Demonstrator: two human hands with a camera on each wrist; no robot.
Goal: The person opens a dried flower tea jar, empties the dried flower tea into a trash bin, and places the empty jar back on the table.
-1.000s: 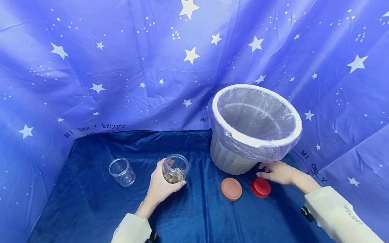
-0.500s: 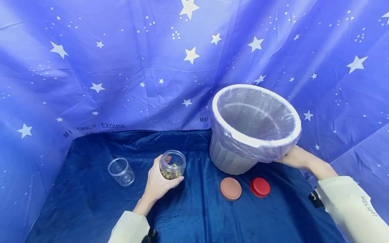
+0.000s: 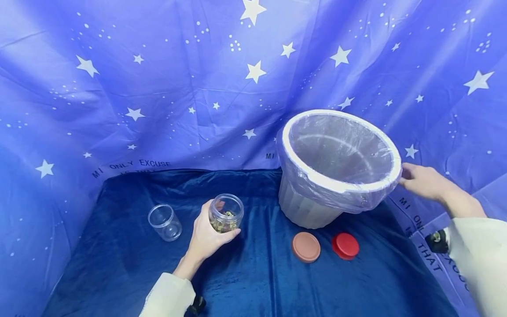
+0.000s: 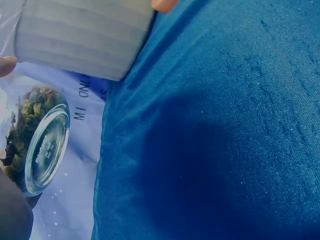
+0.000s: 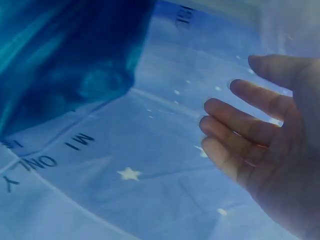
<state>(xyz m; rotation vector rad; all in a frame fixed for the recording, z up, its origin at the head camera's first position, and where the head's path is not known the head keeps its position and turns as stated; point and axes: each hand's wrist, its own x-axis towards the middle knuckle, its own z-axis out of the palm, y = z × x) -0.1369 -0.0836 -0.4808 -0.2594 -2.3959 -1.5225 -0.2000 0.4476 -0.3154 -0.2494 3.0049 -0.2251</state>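
1. Here's the left hand (image 3: 206,235), left of the bin (image 3: 309,207), thumb and fingers wrapped round the side of a clear jar (image 3: 226,213).
2. That jar sits squarely in the grasp, between thumb and fingers, its mouth above the thumb; it's left of the bin and well apart from it.
3. Mouth up, base (image 4: 47,149) down, long axis close to upright; any slight lean, I can't call it.
4. Inside, greenish-brown dried bits (image 3: 222,226) lie low, toward the base.
5. Across to the right hand (image 3: 428,180): fingers apart and loosely bent, just beside the bin's right side; whether they touch it, I can't tell.
6. Down in front of the bin, a brown lid (image 3: 306,247) lies flat, with a red lid (image 3: 347,245) near its right.
7. Farthest left of the bin, past the gripped jar, a second jar (image 3: 164,224) stands mouth up.
8. Dark blue cloth (image 3: 245,281) spreads under the bin; a starred curtain (image 3: 198,70) rises behind it.
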